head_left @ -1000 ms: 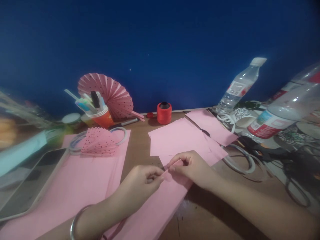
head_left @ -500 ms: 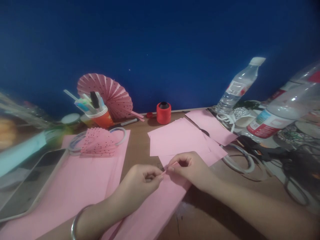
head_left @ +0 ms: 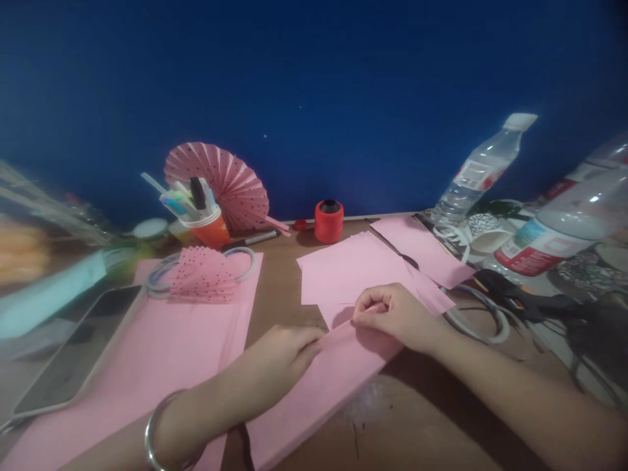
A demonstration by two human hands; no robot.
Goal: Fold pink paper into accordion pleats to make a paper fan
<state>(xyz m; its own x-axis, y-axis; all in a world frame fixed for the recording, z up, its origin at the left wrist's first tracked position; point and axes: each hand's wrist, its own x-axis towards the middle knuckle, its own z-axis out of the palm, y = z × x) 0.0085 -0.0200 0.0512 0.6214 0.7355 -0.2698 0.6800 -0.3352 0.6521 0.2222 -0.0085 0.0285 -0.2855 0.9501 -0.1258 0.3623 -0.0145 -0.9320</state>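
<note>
A long strip of pink paper [head_left: 314,399] lies slantwise in front of me, and both hands are at its far edge. My left hand [head_left: 282,360], with a silver bangle on the wrist, pinches that edge between thumb and fingers. To its right, my right hand [head_left: 387,314] grips the same edge, fingers curled and thumb pressed on the paper. Just beyond the hands are loose pink paper sheets [head_left: 348,271]. A larger pink sheet [head_left: 161,353] is spread under my left forearm.
At the back stand a pleated dotted fan [head_left: 226,176], an orange cup of pens [head_left: 210,232] and a red container [head_left: 328,224]. A smaller folded dotted paper piece [head_left: 203,275] lies left. A phone [head_left: 81,353] is far left. Plastic bottles [head_left: 540,239] and cables crowd the right.
My right hand has slid right and slightly up, away from the left hand. More of the strip's far edge now shows between them. The view has shifted slightly left.
</note>
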